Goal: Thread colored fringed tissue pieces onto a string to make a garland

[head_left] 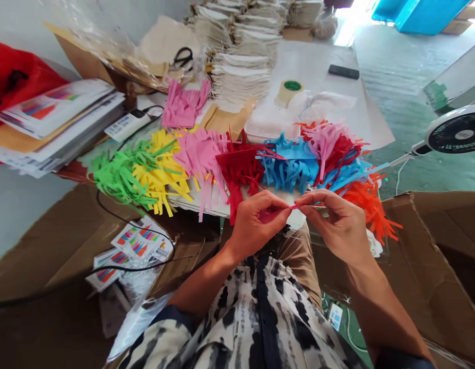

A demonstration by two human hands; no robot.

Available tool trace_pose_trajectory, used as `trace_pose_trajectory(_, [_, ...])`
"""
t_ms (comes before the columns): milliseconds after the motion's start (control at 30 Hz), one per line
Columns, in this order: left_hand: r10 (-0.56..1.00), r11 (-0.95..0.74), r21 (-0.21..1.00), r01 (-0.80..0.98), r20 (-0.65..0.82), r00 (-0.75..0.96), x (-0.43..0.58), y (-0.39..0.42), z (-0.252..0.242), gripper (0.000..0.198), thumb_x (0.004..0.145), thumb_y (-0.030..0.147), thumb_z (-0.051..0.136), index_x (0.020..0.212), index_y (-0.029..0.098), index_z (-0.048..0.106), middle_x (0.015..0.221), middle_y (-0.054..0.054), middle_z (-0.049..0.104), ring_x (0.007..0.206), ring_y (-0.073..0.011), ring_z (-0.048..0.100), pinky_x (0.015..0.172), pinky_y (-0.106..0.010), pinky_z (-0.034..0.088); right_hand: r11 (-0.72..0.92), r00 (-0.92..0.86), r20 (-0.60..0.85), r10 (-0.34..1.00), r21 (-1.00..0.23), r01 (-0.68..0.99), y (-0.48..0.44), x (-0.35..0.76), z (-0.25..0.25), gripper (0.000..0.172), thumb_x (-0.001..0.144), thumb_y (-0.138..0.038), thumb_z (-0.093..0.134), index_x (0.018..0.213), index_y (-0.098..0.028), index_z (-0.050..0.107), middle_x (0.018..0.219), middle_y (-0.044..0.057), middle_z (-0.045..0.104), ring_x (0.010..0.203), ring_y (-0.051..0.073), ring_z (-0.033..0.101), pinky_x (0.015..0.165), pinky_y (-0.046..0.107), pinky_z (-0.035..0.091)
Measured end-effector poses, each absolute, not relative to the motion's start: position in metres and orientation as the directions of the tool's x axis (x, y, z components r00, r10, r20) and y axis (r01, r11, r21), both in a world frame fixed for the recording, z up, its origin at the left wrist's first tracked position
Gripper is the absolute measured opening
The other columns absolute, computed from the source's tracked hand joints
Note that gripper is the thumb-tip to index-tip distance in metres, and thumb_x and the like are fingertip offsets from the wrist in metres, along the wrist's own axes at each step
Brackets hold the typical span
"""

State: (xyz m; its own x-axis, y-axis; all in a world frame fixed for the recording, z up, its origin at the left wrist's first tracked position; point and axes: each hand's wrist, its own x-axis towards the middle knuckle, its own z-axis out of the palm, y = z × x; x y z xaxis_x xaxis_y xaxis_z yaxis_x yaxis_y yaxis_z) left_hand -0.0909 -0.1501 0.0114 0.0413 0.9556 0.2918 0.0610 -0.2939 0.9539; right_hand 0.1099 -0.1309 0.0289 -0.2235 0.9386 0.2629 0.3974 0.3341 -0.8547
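Paper fringes in many colours lie across the table, light and limp, best held by their uncut bands. At lower center of the frame, the left hand and right hand each have their grip clamped on a flimsy pink strip, easily torn.

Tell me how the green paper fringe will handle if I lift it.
The green paper fringe will probably be floppy, since its thin strips droop and splay loosely. It is likely light for its bulk, being only paper. Its strips overlap the yellow paper fringe, so lifting might drag that along.
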Motion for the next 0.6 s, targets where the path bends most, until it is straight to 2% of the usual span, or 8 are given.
trace_pose_trajectory(200, [0.947, -0.319, 0.944, 0.083, 0.314, 0.068, -0.088, -0.15, 0.01, 0.01, 0.096, 0.028, 0.076, 0.089, 0.021, 0.077, 0.087, -0.003, 0.074, 0.081, -0.0163, 0.067, 0.077, -0.03, 0.051, 0.314, -0.243, 0.233, 0.942, -0.867, 0.386, -0.134, 0.111, 0.028, 0.014, 0.097, -0.044, 0.074, 0.101, -0.03, 0.077, 0.1, 0.002, 0.077, 0.094, 0.022, 0.071, 0.087, 0.039, 0.055])
trace_pose_trajectory(400, [0.946, -0.321, 0.947, 0.02, 0.32, 0.041, -0.083, -0.149, 0.009, 0.009, 0.092, 0.031, 0.082, 0.092, 0.022, 0.081, 0.09, -0.004, 0.077, 0.083, -0.0168, 0.07, 0.077, -0.03, 0.053, 0.265, -0.194, 0.207, 0.959, -0.895, 0.359, -0.137, 0.11, 0.023, 0.014, 0.099, -0.043, 0.072, 0.101, -0.029, 0.076, 0.098, 0.001, 0.076, 0.09, 0.021, 0.069, 0.085, 0.037, 0.054])
trace_pose_trajectory(600, [0.971, -0.239, 0.969, -0.057, 0.24, 0.017, -0.078, -0.147, 0.003, 0.014, 0.09, 0.035, 0.084, 0.09, 0.021, 0.082, 0.089, -0.004, 0.077, 0.082, -0.0161, 0.071, 0.075, -0.029, 0.056, 0.2, -0.191, 0.167, 0.967, -0.965, 0.17, -0.133, 0.108, 0.019, 0.013, 0.089, -0.038, 0.084, 0.097, -0.03, 0.083, 0.093, 0.0, 0.08, 0.086, 0.02, 0.073, 0.081, 0.034, 0.058])
